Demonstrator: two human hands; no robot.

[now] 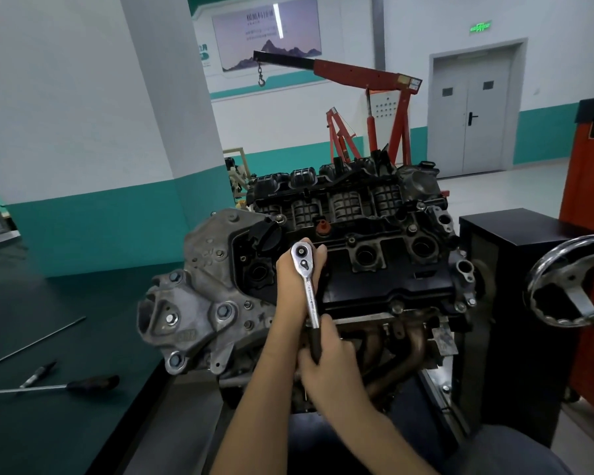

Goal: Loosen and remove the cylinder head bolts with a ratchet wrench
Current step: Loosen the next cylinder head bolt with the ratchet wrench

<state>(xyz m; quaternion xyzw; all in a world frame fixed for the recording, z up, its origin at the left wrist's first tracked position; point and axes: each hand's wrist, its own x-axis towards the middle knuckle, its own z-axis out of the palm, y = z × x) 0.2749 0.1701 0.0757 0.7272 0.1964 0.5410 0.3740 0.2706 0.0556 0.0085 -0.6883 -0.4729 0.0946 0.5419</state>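
Chrome-headed and black-handled, the ratchet wrench (308, 296) stands over the top of the engine (436, 269). Its round head is above the black cover (384, 286) toward the engine's left end, and its handle slants down toward the person. The left hand (294, 279) sits just under the wrench head with its fingers curled round whatever hangs below it. The socket and any bolt beneath are hidden by that hand. The right hand (330, 361) is wrapped round the black grip at the engine's near edge. Small bolts (397, 307) show along the rim of the cover, and round wells open in its top on either side of the hands. A grey cast metal bracket (199, 296) closes the engine's left end. Rusty exhaust pipes (402, 351) curve down its near side, and a ribbed black manifold (323, 200) runs along its far side. Left of the engine lies a dark green bench (83, 320), carrying a screwdriver (93, 382) with a dark handle and a thin metal rod (31, 344). Right of the engine stands a black box (511, 286), with a chrome handwheel (570, 282) and an orange cabinet (587, 183) beyond it. Behind the engine rise a red crane (367, 73) with a dangling hook (261, 80) and a grey double door (474, 108).
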